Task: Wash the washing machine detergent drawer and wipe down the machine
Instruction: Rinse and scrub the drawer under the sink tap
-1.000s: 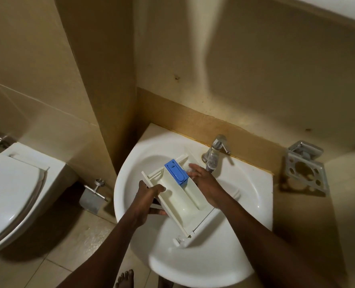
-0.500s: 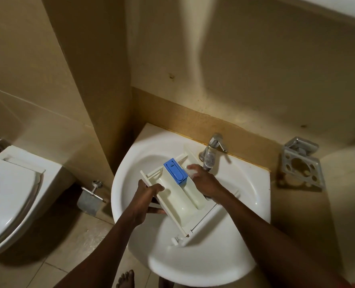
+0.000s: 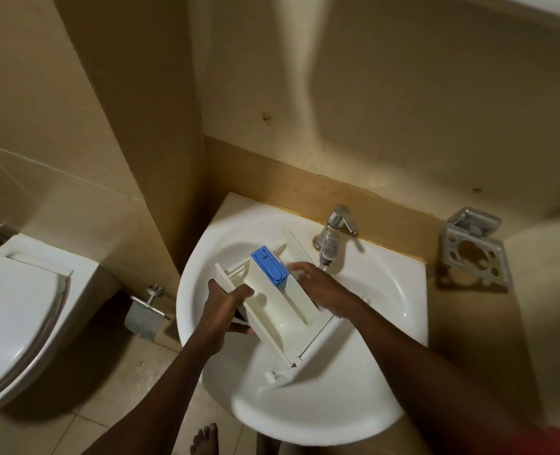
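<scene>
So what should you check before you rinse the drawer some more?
1. Drawer held firmly: ok, left hand grips its left side.
2. Drawer over the sink, so drips land inside: ok.
3. Right hand in place to scrub: ok, it lies on the drawer's right side near the tap.
4. Water running: cannot tell, no clear stream shows under the spout.
5. Blue cap seated: ok, it sits on the drawer's far end.
6. Drawer clean inside: cannot tell, too blurred to see residue.
</scene>
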Available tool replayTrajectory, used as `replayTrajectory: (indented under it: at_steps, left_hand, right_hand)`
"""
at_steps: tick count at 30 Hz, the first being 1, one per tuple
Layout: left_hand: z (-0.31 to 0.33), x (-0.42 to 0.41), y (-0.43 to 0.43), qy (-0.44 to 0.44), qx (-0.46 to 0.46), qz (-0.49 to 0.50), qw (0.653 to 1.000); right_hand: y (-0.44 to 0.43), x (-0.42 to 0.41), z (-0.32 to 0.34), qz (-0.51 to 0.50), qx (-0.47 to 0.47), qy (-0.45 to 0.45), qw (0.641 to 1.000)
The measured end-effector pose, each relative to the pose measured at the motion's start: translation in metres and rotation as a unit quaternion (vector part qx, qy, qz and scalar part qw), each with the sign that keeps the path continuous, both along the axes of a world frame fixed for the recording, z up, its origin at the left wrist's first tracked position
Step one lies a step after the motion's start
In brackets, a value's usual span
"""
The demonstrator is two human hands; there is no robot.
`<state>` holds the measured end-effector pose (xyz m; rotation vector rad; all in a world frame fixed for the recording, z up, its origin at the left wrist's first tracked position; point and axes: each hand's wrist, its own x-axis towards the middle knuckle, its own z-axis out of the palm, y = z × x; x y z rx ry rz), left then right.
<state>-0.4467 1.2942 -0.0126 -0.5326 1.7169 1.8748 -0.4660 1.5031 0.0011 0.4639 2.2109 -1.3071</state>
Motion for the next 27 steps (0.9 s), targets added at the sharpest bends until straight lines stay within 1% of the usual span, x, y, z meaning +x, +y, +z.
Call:
replayTrajectory:
  at_steps: [1,2,3,5,6,7,8,9,10,11,12,13,14,15,16,17,18,19,20,22,24,25,27]
  left_hand:
    - [-0.001,-0.001,-0.002,0.003,-0.003,0.000,1.000]
    - [-0.002,-0.001,-0.004,0.004,-0.004,0.004,1.000]
    - [-0.003,-0.001,-0.007,0.001,-0.004,0.013,1.000]
    - [-0.005,0.001,-0.010,-0.008,0.003,0.037,0.999]
    - [-0.005,0.001,-0.010,-0.008,0.004,0.046,0.999]
    - [-0.006,0.002,-0.010,-0.008,0.003,0.055,0.998]
    - [-0.007,0.003,-0.009,-0.006,0.003,0.061,0.998]
    - [-0.008,0.004,-0.007,-0.005,0.001,0.064,0.998]
    - [-0.008,0.005,-0.003,-0.003,-0.001,0.062,0.998]
    - [-0.008,0.005,0.000,-0.003,-0.002,0.055,0.998]
    - [-0.007,0.004,0.003,-0.003,-0.001,0.045,0.999]
    - [-0.007,0.003,0.005,-0.003,0.000,0.036,0.999]
    - [-0.007,0.002,0.005,-0.004,0.001,0.032,0.999]
    - [-0.008,0.001,0.005,-0.005,0.001,0.033,0.999]
    - [-0.009,0.001,0.003,-0.006,0.000,0.039,0.999]
    - [-0.010,0.000,0.000,-0.005,-0.001,0.046,0.999]
    - [-0.012,-0.001,-0.001,-0.006,-0.002,0.049,0.999]
    - [-0.014,-0.001,-0.001,-0.005,-0.004,0.048,0.999]
    - [-0.015,0.000,-0.001,-0.004,-0.005,0.045,0.999]
    - [-0.015,0.000,0.001,0.004,-0.007,0.030,1.000]
    - [-0.016,0.000,0.002,0.007,-0.007,0.031,0.999]
    - [-0.015,-0.001,0.003,0.008,-0.005,0.030,0.999]
    - [-0.013,-0.003,0.005,0.004,-0.003,0.026,1.000]
  right_hand:
    - [-0.007,-0.003,0.002,-0.035,-0.084,0.002,0.996]
    - [-0.013,-0.008,0.002,-0.064,-0.144,-0.001,0.988]
    - [-0.020,-0.011,0.004,-0.076,-0.175,-0.008,0.982]
    - [-0.028,-0.013,0.010,-0.021,-0.163,-0.029,0.986]
    - [-0.027,-0.012,0.012,0.022,-0.133,-0.025,0.991]
    - [-0.025,-0.009,0.014,0.053,-0.079,-0.014,0.995]
    - [-0.020,-0.007,0.018,0.074,-0.004,-0.007,0.997]
    - [-0.014,-0.004,0.022,0.116,0.103,-0.005,0.988]
    - [-0.009,-0.002,0.021,0.171,0.241,-0.009,0.955]
    - [-0.003,-0.002,0.016,0.214,0.349,-0.005,0.912]
    - [0.001,-0.001,0.009,0.218,0.393,-0.003,0.893]
    - [-0.001,-0.001,0.010,0.188,0.377,-0.022,0.907]
    - [-0.003,-0.002,0.011,0.120,0.293,-0.034,0.948]
    - [-0.007,-0.003,0.015,0.050,0.161,-0.046,0.985]
    - [-0.012,-0.002,0.017,-0.014,0.024,-0.053,0.998]
    - [-0.017,0.000,0.021,-0.034,-0.069,-0.046,0.996]
    - [-0.021,0.001,0.024,-0.018,-0.106,-0.034,0.994]
    - [-0.021,0.003,0.024,0.007,-0.097,-0.013,0.995]
    - [-0.017,0.003,0.023,0.026,-0.061,0.009,0.998]
    - [-0.002,-0.002,0.022,0.071,0.044,0.011,0.996]
    - [0.010,-0.007,0.026,0.158,0.165,-0.035,0.973]
    - [0.013,-0.006,0.027,0.185,0.207,-0.050,0.959]
    - [0.011,-0.003,0.027,0.188,0.231,-0.029,0.954]
